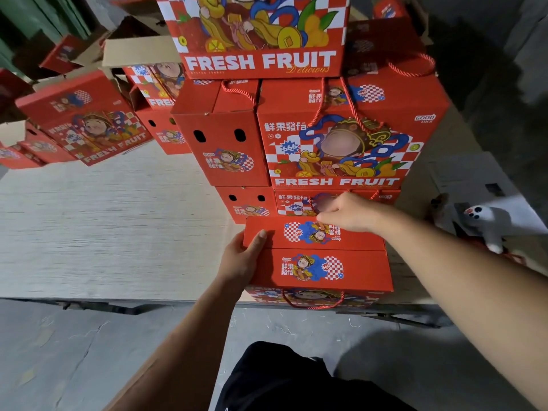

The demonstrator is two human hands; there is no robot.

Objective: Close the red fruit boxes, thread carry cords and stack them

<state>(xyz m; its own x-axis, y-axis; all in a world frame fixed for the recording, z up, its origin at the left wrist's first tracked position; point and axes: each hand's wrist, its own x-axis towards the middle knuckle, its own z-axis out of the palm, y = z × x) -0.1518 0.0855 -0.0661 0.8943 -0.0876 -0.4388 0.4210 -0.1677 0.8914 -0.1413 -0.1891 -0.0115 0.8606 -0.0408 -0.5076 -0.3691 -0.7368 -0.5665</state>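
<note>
Near box [318,256] sits at the counter [103,226] edge, right in front of me, long axis running left-right, both top flaps down and meeting at a seam across the middle. My left hand [241,258] is at the box's left end, thumb on top of the far flap, the other digits hidden down the side, so I can't tell how tight that grip is. My right hand [348,212] is over the far edge, fingers loosely curled and resting on the far flap near its printed patch; not clearly pinching anything. A red cord loop [314,301] hangs on the near face, so that side looks threaded. Far side is hidden; another cord [314,203] shows by the right fingers but I can't tell whose it is.

The right hand is nearer the far edge, the left nearer the end wall. My guess: lift and stack next, onto the stack [338,137] just behind, touching or nearly so.

Contents: box closed, can't see inside. Stack boxes are closed too, cords lying on top. Open boxes [154,93] at far left, insides unclear.
</note>
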